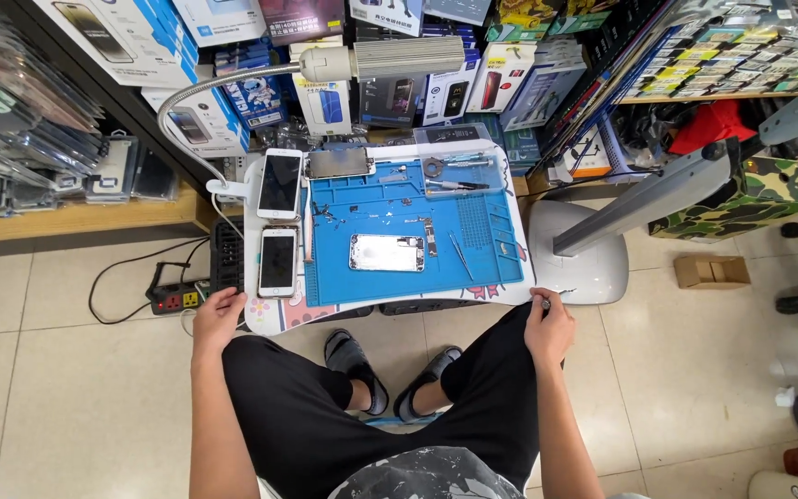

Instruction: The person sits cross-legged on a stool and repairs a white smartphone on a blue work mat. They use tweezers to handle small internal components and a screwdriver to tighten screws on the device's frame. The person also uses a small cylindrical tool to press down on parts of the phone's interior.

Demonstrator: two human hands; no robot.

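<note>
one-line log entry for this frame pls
left hand: on near-left edge of small table | right hand: at near-right edge | blue mat: opened phone, tweezers | two phones left of mat

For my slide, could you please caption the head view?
Seated person's left hand and right hand grip small table carrying blue repair mat and opened phone.

Both hands, left hand [219,310] and right hand [549,323], grip the small table's [390,310] near edge.
</note>
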